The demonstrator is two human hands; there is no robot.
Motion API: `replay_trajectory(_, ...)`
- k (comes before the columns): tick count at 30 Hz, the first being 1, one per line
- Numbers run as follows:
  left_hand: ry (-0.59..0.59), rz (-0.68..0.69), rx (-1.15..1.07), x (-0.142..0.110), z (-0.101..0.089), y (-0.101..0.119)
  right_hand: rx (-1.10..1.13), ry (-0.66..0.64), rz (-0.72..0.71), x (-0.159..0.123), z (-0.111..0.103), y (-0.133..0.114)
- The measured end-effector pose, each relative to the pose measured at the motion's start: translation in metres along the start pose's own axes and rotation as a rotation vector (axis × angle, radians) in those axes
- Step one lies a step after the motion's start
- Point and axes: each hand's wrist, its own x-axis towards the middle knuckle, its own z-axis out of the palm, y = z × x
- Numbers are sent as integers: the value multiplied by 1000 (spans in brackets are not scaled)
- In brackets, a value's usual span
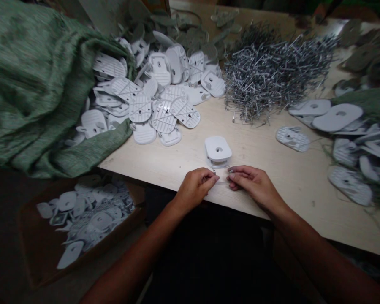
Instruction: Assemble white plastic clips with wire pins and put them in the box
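Note:
My left hand (194,188) and my right hand (249,180) meet at the front edge of the pale wooden table (266,185). Their fingertips pinch a small bent metal wire clip (221,169) from either side. Just beyond it stands a white plastic plate (218,148) with a central hole, close to the fingertips. A pale piece lies under the clip, partly hidden by my fingers. Its exact shape is hard to make out.
White ribbed plastic plates (163,101) spill from a green woven sack (41,88) at left. A heap of metal wire clips (272,74) lies at the back. More plates lie at right, and a cardboard box (79,223) of them stands below the table edge.

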Motion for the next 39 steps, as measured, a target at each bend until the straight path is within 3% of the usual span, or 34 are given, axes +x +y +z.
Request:
replay_trajectory(7, 30, 39, 51, 9, -1, 0, -68, 66, -86, 6, 3, -2)
replay_trajectory(19, 16, 14, 47, 14, -3, -5, -61, 60, 15, 16, 2, -6)
replay_trajectory(24, 145, 31, 147, 18, -7, -12, -57, 60, 31, 19, 4, -11)
replay_trajectory(29, 220, 50, 86, 15, -6, -18, -36, 53, 10, 23, 5, -9)
replay_trajectory(39, 155, 39, -19, 27, -10, -15, 142, 88, 9, 27, 15, -8)
